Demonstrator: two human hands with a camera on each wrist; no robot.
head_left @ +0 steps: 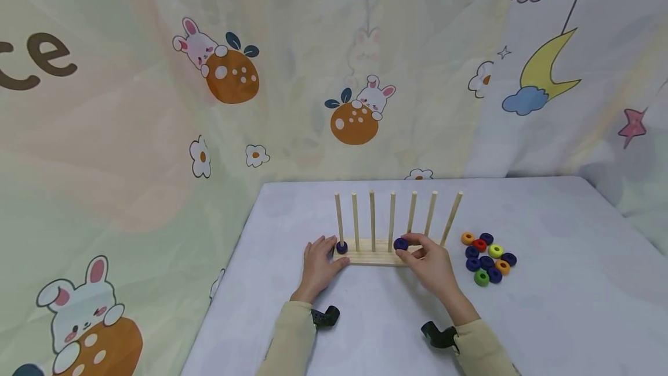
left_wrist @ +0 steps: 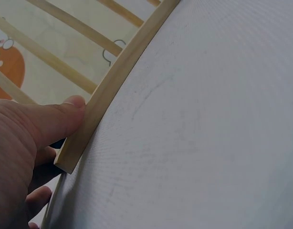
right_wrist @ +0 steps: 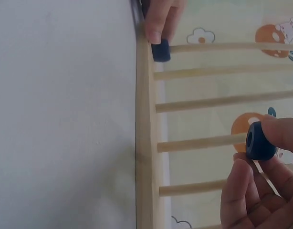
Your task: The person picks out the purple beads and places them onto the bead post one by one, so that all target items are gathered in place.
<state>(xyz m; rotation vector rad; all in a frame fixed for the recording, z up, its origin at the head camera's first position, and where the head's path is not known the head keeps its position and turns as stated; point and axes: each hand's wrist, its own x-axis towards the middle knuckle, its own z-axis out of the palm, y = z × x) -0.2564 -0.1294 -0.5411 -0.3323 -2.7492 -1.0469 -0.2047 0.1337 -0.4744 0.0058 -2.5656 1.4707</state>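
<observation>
A wooden peg rack [head_left: 373,258] with a row of several upright pegs stands on the table. My left hand [head_left: 317,267] grips its left end, the thumb [left_wrist: 65,117] on the front edge and the fingers behind it, partly hidden. Round the foot of the leftmost peg sits one dark blue bead [head_left: 341,248]. Another dark blue bead [right_wrist: 261,141] is pinched between the thumb and fingers of my right hand [head_left: 430,263]. This held bead is in front of the pegs right of the middle, apart from the base, its hole visible in the right wrist view.
Right of the rack lies a loose cluster of several beads, among them a green bead [head_left: 482,278], a yellow bead [head_left: 495,250], a red bead [head_left: 479,245], an orange bead [head_left: 467,238] and dark blue ones. A printed cloth [head_left: 302,208] hangs behind the white table [head_left: 574,306].
</observation>
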